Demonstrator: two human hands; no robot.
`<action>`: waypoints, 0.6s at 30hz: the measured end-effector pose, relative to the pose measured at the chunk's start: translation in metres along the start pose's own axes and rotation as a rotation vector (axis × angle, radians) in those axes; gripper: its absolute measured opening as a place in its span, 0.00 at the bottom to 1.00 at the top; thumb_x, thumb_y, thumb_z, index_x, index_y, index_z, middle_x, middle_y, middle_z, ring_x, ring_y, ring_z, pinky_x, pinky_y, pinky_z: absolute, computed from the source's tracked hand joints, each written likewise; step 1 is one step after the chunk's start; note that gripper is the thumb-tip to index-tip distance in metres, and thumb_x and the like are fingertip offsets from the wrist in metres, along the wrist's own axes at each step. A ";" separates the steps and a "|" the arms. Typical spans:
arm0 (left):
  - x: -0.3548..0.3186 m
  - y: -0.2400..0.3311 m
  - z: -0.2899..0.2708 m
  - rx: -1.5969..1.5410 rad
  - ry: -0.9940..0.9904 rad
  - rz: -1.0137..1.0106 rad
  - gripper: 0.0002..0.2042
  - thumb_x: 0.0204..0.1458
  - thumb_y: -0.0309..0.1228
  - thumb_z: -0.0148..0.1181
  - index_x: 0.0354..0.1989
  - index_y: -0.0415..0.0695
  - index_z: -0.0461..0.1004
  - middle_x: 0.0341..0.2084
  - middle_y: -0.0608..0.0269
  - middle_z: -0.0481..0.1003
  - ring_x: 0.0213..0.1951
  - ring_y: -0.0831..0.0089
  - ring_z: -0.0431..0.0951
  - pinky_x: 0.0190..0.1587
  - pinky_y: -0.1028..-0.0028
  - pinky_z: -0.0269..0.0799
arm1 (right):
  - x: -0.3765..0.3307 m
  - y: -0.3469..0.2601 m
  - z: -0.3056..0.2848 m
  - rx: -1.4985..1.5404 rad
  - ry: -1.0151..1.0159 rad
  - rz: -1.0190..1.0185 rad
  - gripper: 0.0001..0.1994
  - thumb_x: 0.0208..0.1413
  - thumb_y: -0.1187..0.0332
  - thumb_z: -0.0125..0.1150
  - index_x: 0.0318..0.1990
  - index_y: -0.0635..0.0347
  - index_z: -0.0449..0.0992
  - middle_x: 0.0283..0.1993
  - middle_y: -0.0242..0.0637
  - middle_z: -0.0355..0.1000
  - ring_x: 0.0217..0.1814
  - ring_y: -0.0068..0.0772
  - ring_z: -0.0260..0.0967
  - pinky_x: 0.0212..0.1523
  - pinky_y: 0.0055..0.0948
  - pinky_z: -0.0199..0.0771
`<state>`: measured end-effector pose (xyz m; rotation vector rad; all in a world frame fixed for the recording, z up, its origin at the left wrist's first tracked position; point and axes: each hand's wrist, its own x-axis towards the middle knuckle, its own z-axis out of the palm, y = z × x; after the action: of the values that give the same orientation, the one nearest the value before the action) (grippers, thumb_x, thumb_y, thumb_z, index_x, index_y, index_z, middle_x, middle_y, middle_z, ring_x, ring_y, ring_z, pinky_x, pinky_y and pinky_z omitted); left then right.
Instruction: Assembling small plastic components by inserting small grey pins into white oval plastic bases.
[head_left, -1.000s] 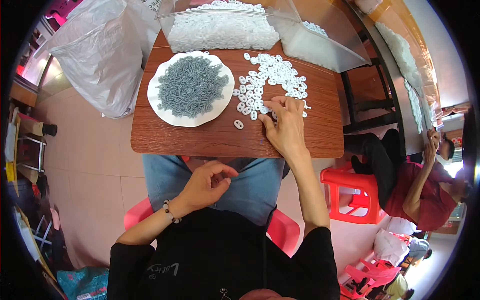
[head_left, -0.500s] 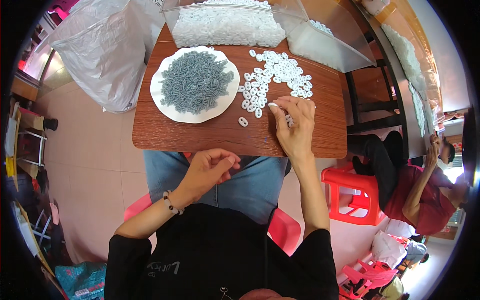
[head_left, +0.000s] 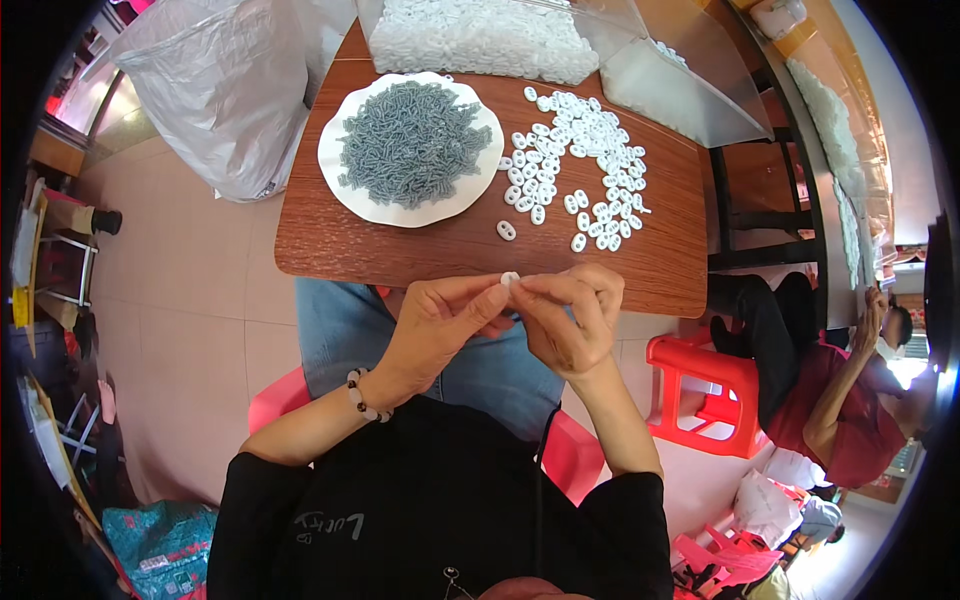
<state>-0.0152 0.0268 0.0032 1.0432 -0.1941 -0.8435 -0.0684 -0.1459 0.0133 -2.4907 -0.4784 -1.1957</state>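
Just off the front edge of the brown table [head_left: 400, 258], my two hands meet over my lap. Between their fingertips is a small white oval plastic piece [head_left: 510, 278]. My right hand [head_left: 575, 318] pinches it from one side, and the thumb and forefinger of my left hand [head_left: 437, 328] close on it from the other. Whether anything else sits in the curled fingers is hidden. Beyond my hands lie many loose white two-hole oval pieces [head_left: 540, 170]. A white scalloped plate [head_left: 345, 203] bears a heap of small grey-blue coil-like parts [head_left: 412, 145].
Clear bins [head_left: 490, 45] filled with white pieces stand along the table's far edge. A big white sack [head_left: 215, 95] is at the left. To the right are a red stool [head_left: 705, 390] and a seated person in a dark red top [head_left: 840, 410].
My right hand has come back from the loose pieces, bringing a white piece to my left hand, which has moved up and right to meet it. The view has shifted slightly.
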 end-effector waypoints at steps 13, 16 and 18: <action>-0.001 -0.005 -0.011 0.100 -0.022 0.029 0.12 0.59 0.32 0.57 0.45 0.36 0.77 0.32 0.63 0.79 0.31 0.82 0.76 0.35 0.82 0.73 | 0.013 -0.007 -0.006 0.330 -0.199 0.427 0.20 0.32 0.71 0.76 0.39 0.60 0.80 0.39 0.36 0.75 0.44 0.36 0.65 0.43 0.31 0.65; -0.001 -0.005 -0.013 0.133 -0.034 0.055 0.12 0.59 0.33 0.57 0.44 0.35 0.77 0.31 0.63 0.79 0.31 0.83 0.76 0.34 0.82 0.73 | 0.004 -0.006 -0.002 0.426 -0.251 0.439 0.20 0.32 0.72 0.76 0.38 0.61 0.80 0.38 0.36 0.75 0.43 0.35 0.65 0.43 0.31 0.66; -0.001 -0.003 -0.013 0.147 -0.043 0.073 0.12 0.59 0.33 0.57 0.43 0.35 0.77 0.30 0.63 0.79 0.30 0.83 0.75 0.34 0.82 0.73 | -0.002 -0.005 0.000 0.423 -0.242 0.438 0.20 0.31 0.73 0.76 0.39 0.60 0.81 0.39 0.34 0.75 0.42 0.35 0.65 0.42 0.31 0.67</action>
<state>-0.0107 0.0357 -0.0060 1.1486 -0.3326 -0.7948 -0.0714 -0.1419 0.0128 -2.2153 -0.1961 -0.5606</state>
